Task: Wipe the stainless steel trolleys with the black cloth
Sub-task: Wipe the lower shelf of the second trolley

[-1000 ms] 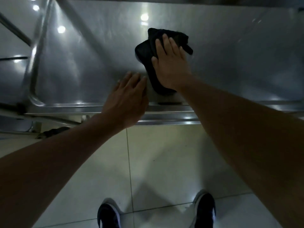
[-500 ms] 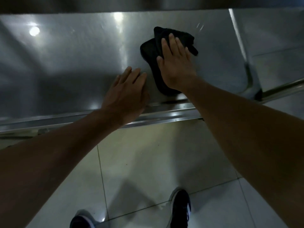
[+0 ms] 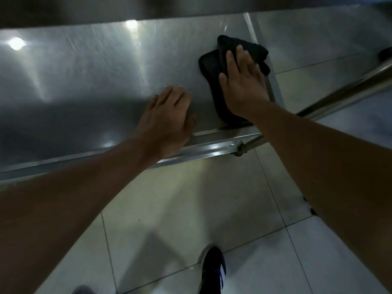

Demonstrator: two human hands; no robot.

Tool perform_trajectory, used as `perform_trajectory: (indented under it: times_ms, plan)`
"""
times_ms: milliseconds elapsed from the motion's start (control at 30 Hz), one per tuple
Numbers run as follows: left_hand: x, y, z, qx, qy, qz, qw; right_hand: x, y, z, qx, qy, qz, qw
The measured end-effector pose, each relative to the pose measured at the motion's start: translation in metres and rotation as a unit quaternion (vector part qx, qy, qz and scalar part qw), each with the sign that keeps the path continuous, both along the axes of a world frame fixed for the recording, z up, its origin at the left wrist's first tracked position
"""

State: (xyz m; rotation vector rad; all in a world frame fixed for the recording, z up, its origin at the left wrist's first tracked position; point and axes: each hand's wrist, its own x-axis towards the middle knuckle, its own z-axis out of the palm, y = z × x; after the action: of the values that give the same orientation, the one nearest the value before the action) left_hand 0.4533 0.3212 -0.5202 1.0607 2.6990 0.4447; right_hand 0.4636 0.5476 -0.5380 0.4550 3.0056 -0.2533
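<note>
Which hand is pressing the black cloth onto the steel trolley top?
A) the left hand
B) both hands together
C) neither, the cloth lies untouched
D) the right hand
D: the right hand lies flat on the black cloth, while the left hand rests on the bare trolley top beside it, apart from the cloth.

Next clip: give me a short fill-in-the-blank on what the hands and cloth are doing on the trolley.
1. The right hand presses flat on the ____ cloth.
2. The left hand rests on the trolley top holding ____.
3. The cloth lies near the trolley's ____ end.

Missing words: black; nothing; right
</note>
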Motion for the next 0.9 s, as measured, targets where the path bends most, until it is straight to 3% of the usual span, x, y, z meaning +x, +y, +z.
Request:
perform_trajectory:
  times_ms: [367, 567, 900]
  plan:
    - [0.027, -0.008, 0.004, 0.006, -0.001, -0.006, 1.000, 0.045, 0.002, 0.005, 0.005, -0.029, -0.036, 0.999]
    - [0.038, -0.049, 0.003, 0.020, -0.003, 0.015, 1.000, 0.070, -0.028, 0.009, -0.002, -0.046, -0.062, 0.997]
    - [0.053, -0.128, 0.005, 0.009, -0.015, 0.022, 1.000, 0.099, -0.111, 0.000, 0.022, 0.001, -0.030, 0.999]
